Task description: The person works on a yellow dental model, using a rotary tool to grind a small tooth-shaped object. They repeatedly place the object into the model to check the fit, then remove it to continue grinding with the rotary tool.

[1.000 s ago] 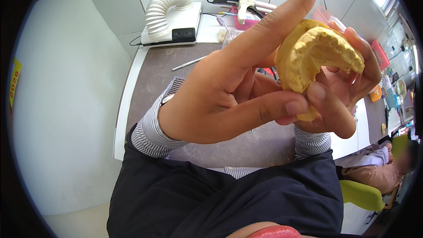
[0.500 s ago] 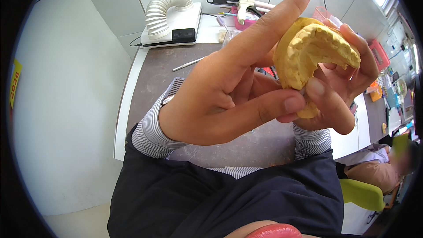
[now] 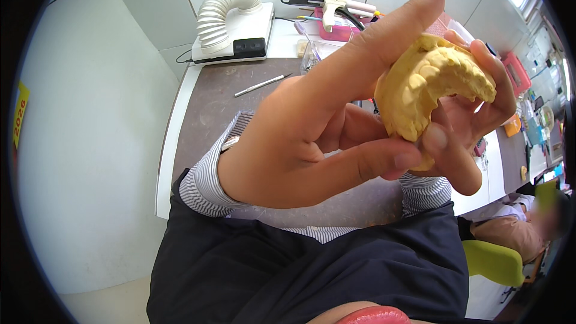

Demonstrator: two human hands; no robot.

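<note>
A yellow plaster dental cast [image 3: 411, 87], horseshoe-shaped with a row of moulded teeth, is held up close between my two hands. Gripping it from the left, my left hand [image 3: 282, 150] has its thumb at the cast's lower end, while one long finger stretches up past the upper left side. My right hand [image 3: 465, 138] supports the right side, fingertips curled over the far edge and thumb near the lower end. A small piece of yellow plaster shows below the two thumbs. My palms hide part of the cast's underside.
A slim metal knife [image 3: 261, 86] lies on the brown desktop [image 3: 210, 93]. Behind it stands a white machine [image 3: 264, 24] with a ribbed hose [image 3: 213, 15]. A pink tray [image 3: 339, 31] of tools is at the back. Another person [image 3: 510, 228] sits at right by a green chair [image 3: 492, 261].
The cast has tilted and dropped slightly, with both hands still on it. My left hand's extended finger has shifted right, and more of the knife on the desk is uncovered.
</note>
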